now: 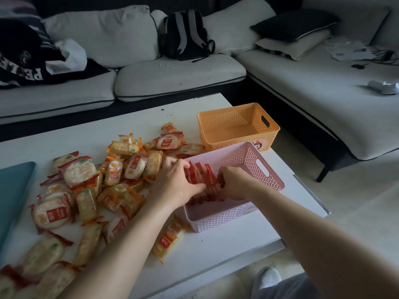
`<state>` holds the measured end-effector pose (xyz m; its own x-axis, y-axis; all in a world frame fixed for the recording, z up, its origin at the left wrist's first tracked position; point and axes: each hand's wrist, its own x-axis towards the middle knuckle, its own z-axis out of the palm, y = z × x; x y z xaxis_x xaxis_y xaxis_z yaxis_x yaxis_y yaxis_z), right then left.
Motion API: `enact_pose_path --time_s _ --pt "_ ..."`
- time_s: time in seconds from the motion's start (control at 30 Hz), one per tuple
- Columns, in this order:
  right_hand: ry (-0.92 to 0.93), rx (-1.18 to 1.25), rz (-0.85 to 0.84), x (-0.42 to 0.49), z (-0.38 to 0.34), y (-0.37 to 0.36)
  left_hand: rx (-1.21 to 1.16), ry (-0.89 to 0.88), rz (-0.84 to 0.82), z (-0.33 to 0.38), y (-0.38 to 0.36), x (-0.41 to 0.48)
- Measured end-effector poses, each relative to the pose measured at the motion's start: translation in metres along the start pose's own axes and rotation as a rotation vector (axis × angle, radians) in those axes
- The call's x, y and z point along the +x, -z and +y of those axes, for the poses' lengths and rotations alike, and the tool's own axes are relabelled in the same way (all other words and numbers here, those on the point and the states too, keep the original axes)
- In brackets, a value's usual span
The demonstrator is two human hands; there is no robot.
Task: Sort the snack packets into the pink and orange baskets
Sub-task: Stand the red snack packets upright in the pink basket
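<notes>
Both hands reach into the pink basket (232,221) on the white tabletop (216,251), left hand (179,182) and right hand (234,182) closed around a row of red packets (203,173) standing between them. Loose packets (86,190) sprawl just left. Beyond, the orange basket (237,126) touches the pink one.

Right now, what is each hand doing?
Left hand: closed on red-edged snack packets standing in the pink plastic basket.
Right hand: closed on the same packets.
</notes>
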<state>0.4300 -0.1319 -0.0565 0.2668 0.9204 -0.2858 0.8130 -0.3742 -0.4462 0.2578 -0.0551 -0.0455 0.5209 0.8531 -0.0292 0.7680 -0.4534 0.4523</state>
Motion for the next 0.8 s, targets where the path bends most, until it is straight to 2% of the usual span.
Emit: enact_pose_path --time_s 0.07,0.27,0.43,0.6,0.7,0.8 --pt "-0.003 -0.026 -0.012 0.003 0.000 0.000 0.022 0.006 -0.019 0.003 0.001 0.001" --pt "0.043 0.034 0.094 0.009 0.004 0.000 0.031 -0.007 -0.018 0.007 0.000 0.010" --pt "0.014 -0.037 -0.002 0.007 0.015 0.009 -0.010 -0.055 -0.037 0.007 -0.004 0.013" --pt "-0.069 0.016 -0.031 0.005 0.024 0.023 -0.110 -0.137 0.015 -0.004 0.009 0.001" --pt "-0.078 -0.019 0.014 0.003 0.022 0.027 -0.155 -0.134 0.033 -0.013 0.017 -0.008" --pt "-0.050 -0.039 0.145 -0.005 0.002 0.034 -0.178 -0.084 0.091 -0.029 0.031 -0.020"
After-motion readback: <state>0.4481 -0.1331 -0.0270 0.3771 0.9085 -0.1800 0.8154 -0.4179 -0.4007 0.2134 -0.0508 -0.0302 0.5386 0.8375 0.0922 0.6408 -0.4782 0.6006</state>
